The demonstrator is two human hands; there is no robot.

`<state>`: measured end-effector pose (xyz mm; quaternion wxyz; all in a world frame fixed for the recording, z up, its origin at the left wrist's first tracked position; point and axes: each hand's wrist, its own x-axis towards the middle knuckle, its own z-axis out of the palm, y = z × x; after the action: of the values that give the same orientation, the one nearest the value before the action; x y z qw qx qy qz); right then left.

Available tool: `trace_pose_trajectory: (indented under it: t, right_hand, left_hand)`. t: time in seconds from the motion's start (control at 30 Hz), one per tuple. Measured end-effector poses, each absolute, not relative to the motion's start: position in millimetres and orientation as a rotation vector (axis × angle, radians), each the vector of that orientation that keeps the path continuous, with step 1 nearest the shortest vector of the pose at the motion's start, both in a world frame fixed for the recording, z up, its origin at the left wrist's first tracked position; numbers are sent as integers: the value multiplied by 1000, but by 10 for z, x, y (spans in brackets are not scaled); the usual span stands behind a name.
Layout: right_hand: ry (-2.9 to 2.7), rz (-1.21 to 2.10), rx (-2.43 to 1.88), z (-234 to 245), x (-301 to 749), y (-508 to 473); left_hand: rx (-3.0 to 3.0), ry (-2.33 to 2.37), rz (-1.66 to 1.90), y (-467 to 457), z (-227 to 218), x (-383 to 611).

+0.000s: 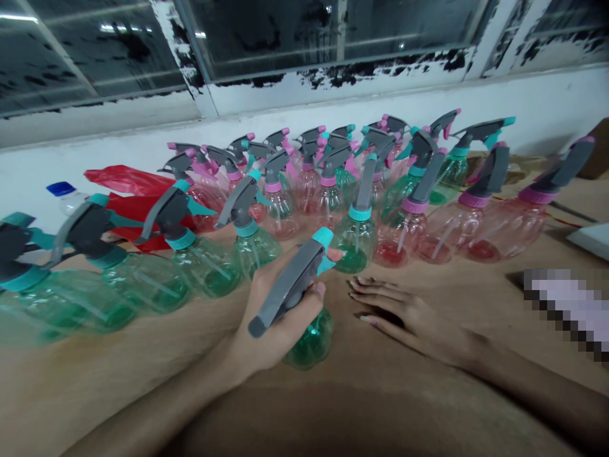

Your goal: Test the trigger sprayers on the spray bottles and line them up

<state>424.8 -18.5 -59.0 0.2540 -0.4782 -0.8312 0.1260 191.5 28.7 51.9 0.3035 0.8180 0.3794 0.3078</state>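
Note:
My left hand (276,317) grips a green spray bottle (310,339) by its neck, under the grey trigger head with a teal nozzle (290,282); the bottle stands on the brown table (419,406). One finger reaches toward the teal trigger. My right hand (404,314) lies flat on the table just right of that bottle, fingers stretched out toward the left, holding nothing. Behind both hands stand several more spray bottles in rows, green ones (204,263) at the left and pink ones (438,235) at the right.
A red plastic bag (126,181) and a bottle with a blue cap (61,190) lie at the back left against the white wall under a window. A white flat object (592,240) sits at the right edge, a blurred patch (568,308) below it.

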Motion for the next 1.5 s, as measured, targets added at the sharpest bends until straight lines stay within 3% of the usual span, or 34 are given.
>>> trace_pose_trajectory:
  t: [1.5]
  right_hand:
    - [-2278,327,-1307,-610,4248,-187]
  left_hand:
    - [2172,1021,896,299,535,1928]
